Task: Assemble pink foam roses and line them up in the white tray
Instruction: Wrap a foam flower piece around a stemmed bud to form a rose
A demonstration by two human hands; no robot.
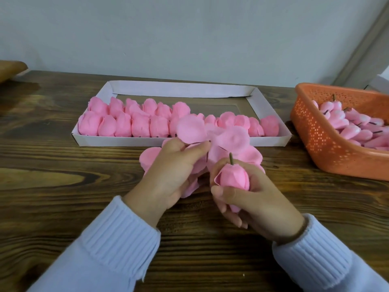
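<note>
Right hand (pixel 252 203) curled round a small closed pink foam rosebud (pixel 233 179), its short brownish-green stem (pixel 231 159) sticking up and away from the person, thumb across the bud's near side. Left hand (pixel 174 171) just beside it, thumb and fingers pinching a floppy pink foam petal sheet (pixel 229 138) with several round lobes. Lobes fan out beyond and to both sides of the hands, some lying on the dark wooden desk (pixel 63 165); cannot tell if it is one sheet or several stacked. Stem tip near the sheet, touching or not unclear. Just beyond the hands, a shallow white cardboard tray (pixel 179 88) with finished pink foam roses (pixel 124 124) packed in rows: near row runs almost full width, second row behind it only on the left part. Right of the right hand, well apart, an orange perforated plastic basket (pixel 328 148) holding more pink buds with stems (pixel 353 125). Light blue ribbed knit sleeves (pixel 117 232) on both wrists
</note>
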